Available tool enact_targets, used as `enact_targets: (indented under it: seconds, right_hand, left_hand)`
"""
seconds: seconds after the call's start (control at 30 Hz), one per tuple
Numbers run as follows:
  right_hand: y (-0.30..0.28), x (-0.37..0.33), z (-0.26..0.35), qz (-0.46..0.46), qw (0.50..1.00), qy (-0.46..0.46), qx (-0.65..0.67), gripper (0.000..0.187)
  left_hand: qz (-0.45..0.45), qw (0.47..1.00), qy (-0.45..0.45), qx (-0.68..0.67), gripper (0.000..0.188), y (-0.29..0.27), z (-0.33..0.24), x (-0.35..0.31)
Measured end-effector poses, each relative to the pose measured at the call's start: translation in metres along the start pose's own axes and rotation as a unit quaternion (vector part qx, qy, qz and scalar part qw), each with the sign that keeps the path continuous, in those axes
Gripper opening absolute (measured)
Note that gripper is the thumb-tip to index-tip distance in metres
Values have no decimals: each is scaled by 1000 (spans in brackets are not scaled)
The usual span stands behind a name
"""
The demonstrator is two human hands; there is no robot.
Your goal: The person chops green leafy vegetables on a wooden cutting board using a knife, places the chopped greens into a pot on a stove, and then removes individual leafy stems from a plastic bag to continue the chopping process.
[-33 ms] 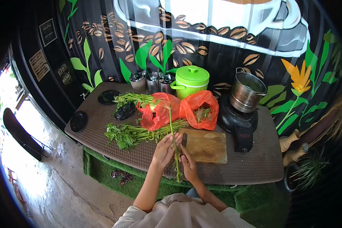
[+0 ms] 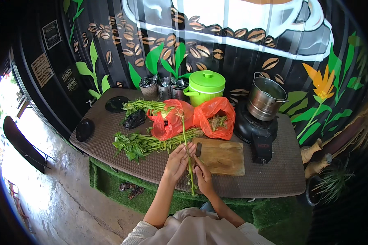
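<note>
A long green vegetable stalk [image 2: 184,130] stands nearly upright in front of me, its pale thin roots at the far end and small leaves at the near end. My left hand [image 2: 176,160] is closed around its middle, fingertips curled up. Close beside it, my right hand [image 2: 203,176] pinches at the lower part of the same stalk; whether it also holds something small is hidden. Leafy green stalks [image 2: 141,145] lie in a heap just beyond my left hand. A wooden cutting board [image 2: 222,157] lies to the right of my hands, with a dark slot at its left side.
Red plastic bags [image 2: 229,130] with greens and rooty trimmings sit mid-table. Behind are a green lidded container [image 2: 207,87] and cutlery holders [image 2: 164,90]. A steel pot [image 2: 266,102] stands on a black stove [image 2: 255,130] at right. Black plates [image 2: 85,130] lie at left on the brown table [image 2: 98,116].
Almost nothing differs; the near end of the stalk has shifted very slightly to the right, and both hands keep their places.
</note>
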State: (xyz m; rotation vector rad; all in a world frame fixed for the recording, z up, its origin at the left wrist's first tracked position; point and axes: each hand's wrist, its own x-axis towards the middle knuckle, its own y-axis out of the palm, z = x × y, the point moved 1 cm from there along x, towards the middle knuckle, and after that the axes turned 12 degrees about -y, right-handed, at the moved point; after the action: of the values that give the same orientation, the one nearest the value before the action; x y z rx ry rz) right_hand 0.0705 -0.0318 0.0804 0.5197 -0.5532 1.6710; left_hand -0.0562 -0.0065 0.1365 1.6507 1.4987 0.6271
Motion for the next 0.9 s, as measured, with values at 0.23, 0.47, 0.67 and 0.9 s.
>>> enact_targets:
  seconds: [0.23, 0.47, 0.67, 0.9]
  right_hand:
    - [-1, 2, 2, 1, 1000, -20, -17, 33]
    - [-6, 17, 14, -22, 998, -40, -49, 28]
    - [-14, 36, 16, -1, 991, -66, -114, 27]
    - [-19, 65, 9, 7, 985, -68, -156, 29]
  left_hand:
    - [11, 999, -10, -28, 29, -1, 5, 3]
    - [14, 999, -21, -36, 28, -2, 7, 7]
    - [-3, 999, -11, -34, 29, -8, 7, 17]
    - [-27, 998, 18, -51, 31, -2, 1, 33]
